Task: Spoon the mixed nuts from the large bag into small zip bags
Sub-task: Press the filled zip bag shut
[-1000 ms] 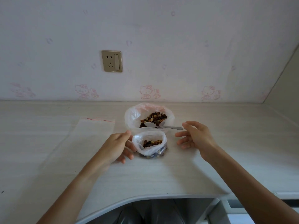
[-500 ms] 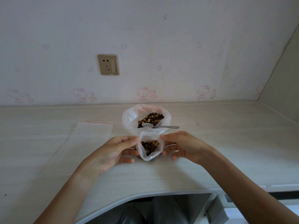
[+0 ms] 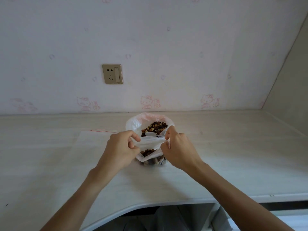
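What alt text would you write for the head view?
Both hands, left and right, pinch the top of a small bag of nuts on a table. Behind stands the large bag with a spoon.

One head-worn wide-angle camera supplies the single view. It looks forward and downward over the desk [image 3: 50, 164], facing the wall [image 3: 166, 47]. Both forearms enter from the lower corners of the frame; the left hand [image 3: 120, 149] and right hand [image 3: 180, 149] meet close in, at frame centre. The desk's near edge crosses the lower frame.
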### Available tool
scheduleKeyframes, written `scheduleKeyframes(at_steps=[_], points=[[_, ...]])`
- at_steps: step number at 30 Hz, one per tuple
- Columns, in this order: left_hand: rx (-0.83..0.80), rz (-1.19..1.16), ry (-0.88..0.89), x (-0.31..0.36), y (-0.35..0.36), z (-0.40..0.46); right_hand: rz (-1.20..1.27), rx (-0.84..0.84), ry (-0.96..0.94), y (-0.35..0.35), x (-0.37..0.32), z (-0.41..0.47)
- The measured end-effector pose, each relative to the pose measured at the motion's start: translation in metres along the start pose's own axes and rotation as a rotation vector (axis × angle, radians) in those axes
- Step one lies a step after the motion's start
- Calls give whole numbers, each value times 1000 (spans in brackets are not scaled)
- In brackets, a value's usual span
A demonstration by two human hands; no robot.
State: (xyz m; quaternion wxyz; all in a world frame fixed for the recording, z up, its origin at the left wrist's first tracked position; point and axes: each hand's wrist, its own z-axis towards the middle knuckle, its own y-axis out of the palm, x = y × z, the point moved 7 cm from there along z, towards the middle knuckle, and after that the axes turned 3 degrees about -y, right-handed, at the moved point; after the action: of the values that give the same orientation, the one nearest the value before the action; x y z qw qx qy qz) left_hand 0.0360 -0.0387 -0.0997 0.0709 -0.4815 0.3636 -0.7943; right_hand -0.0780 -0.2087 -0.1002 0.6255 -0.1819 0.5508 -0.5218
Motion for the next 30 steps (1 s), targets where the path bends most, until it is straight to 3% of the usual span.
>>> scheduleKeyframes(at_steps=[2,4,6,9,15,23,26,30], points=[[31,217,59,7,-1,-2,159,-56,101,4,4,-1],[-31,294,-31,2,4,-3,470,-144,263,12,12,-4],[-149,55,-192,-10,13,-8,763,-235,375,19,18,-9],[-321,-537,-372,-17,26,-17,1090,-337,376,26,19,-13],[-641,-1076,-364,-13,31,-23,1569,-339,514,33,24,-16],[-446,-958,-341,-20,26,-18,1545,-288,432,33,25,-12],[-333,-890,-374,-18,20,-15,1301,-230,352,25,25,-9],[-127,-636,-311,-13,4,-11,760,-3,275,0,21,-6]])
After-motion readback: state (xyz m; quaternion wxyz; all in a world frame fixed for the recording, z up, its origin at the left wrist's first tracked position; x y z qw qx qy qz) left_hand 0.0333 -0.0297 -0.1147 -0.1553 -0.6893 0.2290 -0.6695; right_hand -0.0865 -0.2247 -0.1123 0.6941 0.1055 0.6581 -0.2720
